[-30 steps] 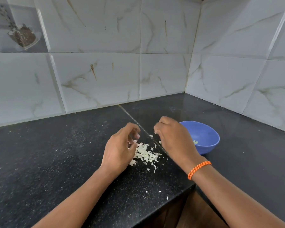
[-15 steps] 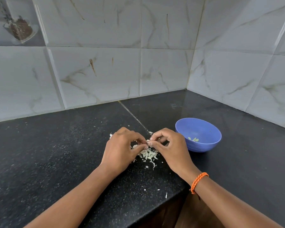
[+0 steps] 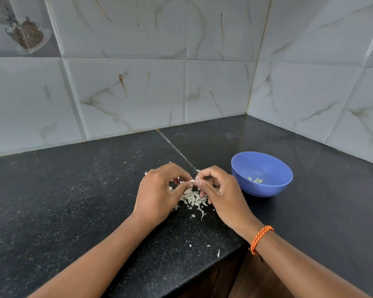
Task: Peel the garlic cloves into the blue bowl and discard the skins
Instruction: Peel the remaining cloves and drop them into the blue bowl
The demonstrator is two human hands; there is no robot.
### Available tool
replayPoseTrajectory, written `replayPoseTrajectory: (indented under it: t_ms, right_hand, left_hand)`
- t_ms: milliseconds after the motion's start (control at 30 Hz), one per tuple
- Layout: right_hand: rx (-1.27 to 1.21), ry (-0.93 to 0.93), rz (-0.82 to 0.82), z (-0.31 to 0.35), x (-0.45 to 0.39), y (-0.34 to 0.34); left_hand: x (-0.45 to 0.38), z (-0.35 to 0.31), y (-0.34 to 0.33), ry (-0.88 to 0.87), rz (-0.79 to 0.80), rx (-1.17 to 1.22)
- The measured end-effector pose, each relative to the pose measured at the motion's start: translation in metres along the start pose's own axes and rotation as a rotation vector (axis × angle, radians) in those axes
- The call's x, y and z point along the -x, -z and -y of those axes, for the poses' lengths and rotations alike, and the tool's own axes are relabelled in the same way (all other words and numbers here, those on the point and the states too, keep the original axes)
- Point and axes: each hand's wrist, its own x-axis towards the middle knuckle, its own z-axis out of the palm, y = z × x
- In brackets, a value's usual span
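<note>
We see the skins heaped on the counter | our left hand and right hand meet just above the heap | bowl right of it, cloves inside | walls behind and right

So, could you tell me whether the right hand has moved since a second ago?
Yes. The right hand has shifted left, away from the blue bowl, meeting the left hand over the skins.
</note>
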Motion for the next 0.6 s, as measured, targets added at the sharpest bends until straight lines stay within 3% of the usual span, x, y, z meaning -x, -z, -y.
replayPoseTrajectory:
  t_ms: [367, 600]
  right_hand:
    - [0.112, 0.122, -0.028, 0.0043, 0.0032, -0.0026]
    - [-0.337, -0.118, 0.076, -0.0009, -0.0017, 0.0002]
  left_hand:
    - [0.0020, -0.0032, 0.0008, 0.139, -0.030, 0.154]
    - [0.0008, -0.0040, 0.0030, 0.192, 0.064, 0.367]
